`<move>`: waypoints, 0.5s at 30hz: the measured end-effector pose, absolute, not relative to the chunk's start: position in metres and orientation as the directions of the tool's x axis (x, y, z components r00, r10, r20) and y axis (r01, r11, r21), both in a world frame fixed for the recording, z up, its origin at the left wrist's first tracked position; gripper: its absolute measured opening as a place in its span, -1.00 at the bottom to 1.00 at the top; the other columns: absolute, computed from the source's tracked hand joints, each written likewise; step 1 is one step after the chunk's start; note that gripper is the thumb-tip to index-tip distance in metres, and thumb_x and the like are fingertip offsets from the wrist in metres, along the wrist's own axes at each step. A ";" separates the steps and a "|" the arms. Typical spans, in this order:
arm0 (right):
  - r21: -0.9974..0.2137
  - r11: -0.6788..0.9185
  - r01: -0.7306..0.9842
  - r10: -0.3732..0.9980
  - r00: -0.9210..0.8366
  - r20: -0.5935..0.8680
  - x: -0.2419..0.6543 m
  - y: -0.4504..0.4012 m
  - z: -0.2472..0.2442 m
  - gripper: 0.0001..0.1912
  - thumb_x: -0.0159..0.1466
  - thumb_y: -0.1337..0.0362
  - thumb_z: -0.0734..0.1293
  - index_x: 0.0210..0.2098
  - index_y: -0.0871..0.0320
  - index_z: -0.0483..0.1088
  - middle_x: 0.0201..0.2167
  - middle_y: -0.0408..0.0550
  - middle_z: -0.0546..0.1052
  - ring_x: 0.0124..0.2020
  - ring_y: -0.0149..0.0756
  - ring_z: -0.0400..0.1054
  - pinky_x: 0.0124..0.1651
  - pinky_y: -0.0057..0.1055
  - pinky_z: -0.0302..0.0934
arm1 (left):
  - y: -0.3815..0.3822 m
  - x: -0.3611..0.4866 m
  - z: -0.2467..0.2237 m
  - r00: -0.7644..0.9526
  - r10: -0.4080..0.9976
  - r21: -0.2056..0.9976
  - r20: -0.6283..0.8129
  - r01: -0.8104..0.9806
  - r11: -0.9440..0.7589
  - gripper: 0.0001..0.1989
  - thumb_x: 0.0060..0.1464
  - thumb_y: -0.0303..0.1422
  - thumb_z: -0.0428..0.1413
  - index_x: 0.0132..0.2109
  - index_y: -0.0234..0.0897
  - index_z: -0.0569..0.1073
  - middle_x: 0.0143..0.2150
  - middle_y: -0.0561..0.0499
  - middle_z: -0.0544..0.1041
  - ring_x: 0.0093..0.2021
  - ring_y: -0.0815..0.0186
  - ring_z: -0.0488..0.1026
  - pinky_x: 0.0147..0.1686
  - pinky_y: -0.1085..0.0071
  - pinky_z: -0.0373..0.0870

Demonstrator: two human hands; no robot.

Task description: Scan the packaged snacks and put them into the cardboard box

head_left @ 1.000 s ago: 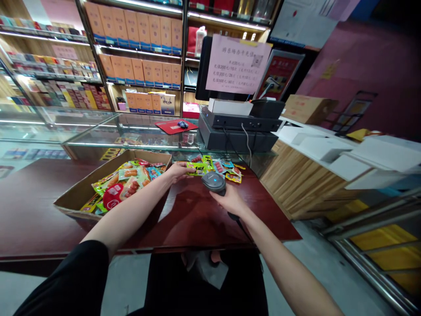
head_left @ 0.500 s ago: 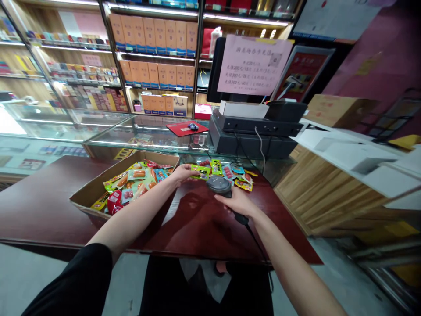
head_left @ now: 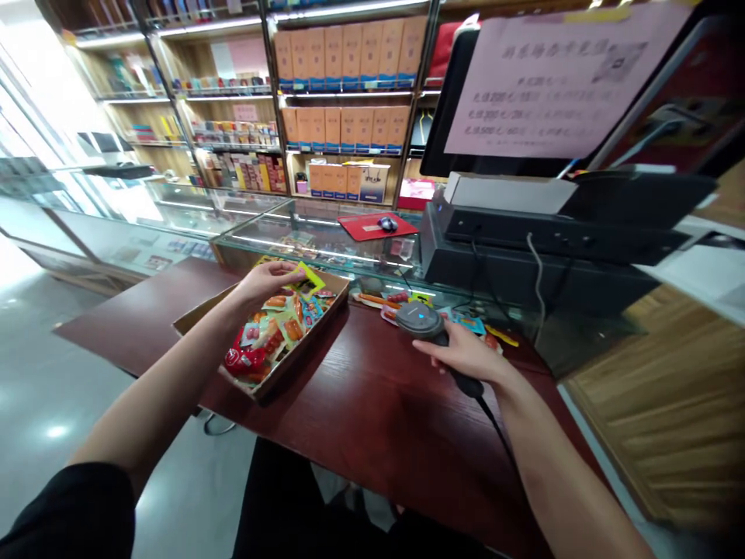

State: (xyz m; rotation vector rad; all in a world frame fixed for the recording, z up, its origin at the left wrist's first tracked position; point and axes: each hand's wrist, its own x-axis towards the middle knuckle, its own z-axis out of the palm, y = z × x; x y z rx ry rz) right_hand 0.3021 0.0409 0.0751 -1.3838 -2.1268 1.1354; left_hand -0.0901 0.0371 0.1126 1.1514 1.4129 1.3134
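My left hand (head_left: pixel 273 278) pinches a yellow-green snack packet (head_left: pixel 308 281) over the far part of an open cardboard box (head_left: pixel 273 386). Several small wrapped snacks (head_left: pixel 291 330), among them sausage-like ones and a red packet (head_left: pixel 244 359), fill the box. Wrapped round the handle of a dark grey barcode scanner (head_left: pixel 420 320) is my right hand (head_left: pixel 466 353), held above the table. A blue light shows on the scanner's head, and its black cord runs down toward me. Beyond the scanner lie more snack packets (head_left: pixel 469 322), partly hidden by it and by my hand.
The box stands on a dark red wooden table (head_left: pixel 355 404). Behind it is a glass display counter (head_left: pixel 261 225) bearing a red mouse pad (head_left: pixel 366 227), a mouse (head_left: pixel 387 223), and a black cash drawer (head_left: pixel 524 264) under a monitor with a pink sign (head_left: pixel 541 85). Shelves of orange boxes (head_left: pixel 349 54) line the wall.
My left hand has carried the yellow-green packet left, from beside the scanner to over the box. The view has turned left. The right hand keeps its hold on the scanner.
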 end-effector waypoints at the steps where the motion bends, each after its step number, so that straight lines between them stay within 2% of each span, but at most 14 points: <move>1: -0.781 0.199 0.592 0.882 -0.455 -0.121 0.302 0.043 0.075 -0.54 0.17 -0.03 0.37 -0.16 0.22 0.32 -0.63 -0.13 0.48 -0.65 -0.35 0.37 -0.57 -0.47 0.24 | 0.032 -0.099 0.114 -0.249 0.968 0.996 0.003 0.090 0.020 -0.55 -0.36 -0.19 0.42 -0.30 -0.35 0.54 -0.30 -0.08 0.58 -0.40 0.38 0.49 -0.48 0.54 0.40; 4: -0.778 0.201 0.596 0.884 -0.453 -0.118 0.299 0.044 0.075 -0.53 0.16 -0.05 0.37 -0.16 0.22 0.33 -0.62 -0.11 0.48 -0.64 -0.35 0.37 -0.56 -0.47 0.24 | 0.021 -0.107 0.118 -0.343 0.939 0.991 0.026 0.133 0.021 -0.53 -0.36 -0.12 0.40 -0.29 -0.33 0.55 -0.36 -0.05 0.57 -0.48 0.44 0.44 -0.54 0.58 0.32; 6: -0.770 0.218 0.600 0.883 -0.457 -0.106 0.299 0.044 0.077 -0.52 0.16 -0.06 0.37 -0.15 0.22 0.34 -0.61 -0.10 0.50 -0.64 -0.35 0.38 -0.56 -0.48 0.24 | 0.022 -0.095 0.119 -0.325 0.944 0.985 0.059 0.173 -0.002 -0.54 -0.35 -0.11 0.39 -0.30 -0.32 0.56 -0.39 -0.03 0.57 -0.49 0.43 0.43 -0.52 0.56 0.33; 10: -0.750 0.216 0.625 0.895 -0.434 -0.104 0.310 0.048 0.080 -0.50 0.15 -0.07 0.37 -0.15 0.22 0.37 -0.60 -0.07 0.51 -0.63 -0.31 0.40 -0.57 -0.46 0.24 | 0.043 -0.036 0.110 -0.119 0.987 0.955 0.111 0.288 -0.072 -0.60 -0.27 -0.13 0.36 -0.33 -0.33 0.56 -0.47 -0.01 0.53 -0.50 0.39 0.43 -0.51 0.49 0.35; 15: -0.742 0.230 0.630 0.917 -0.396 -0.052 0.352 0.060 0.088 -0.52 0.13 -0.05 0.38 -0.15 0.22 0.43 -0.55 -0.07 0.53 -0.60 -0.31 0.38 -0.53 -0.43 0.25 | 0.094 0.059 0.069 0.119 0.992 0.944 0.030 0.322 -0.067 -0.68 -0.20 -0.18 0.33 -0.35 -0.34 0.53 -0.50 0.02 0.50 -0.53 0.41 0.39 -0.54 0.50 0.32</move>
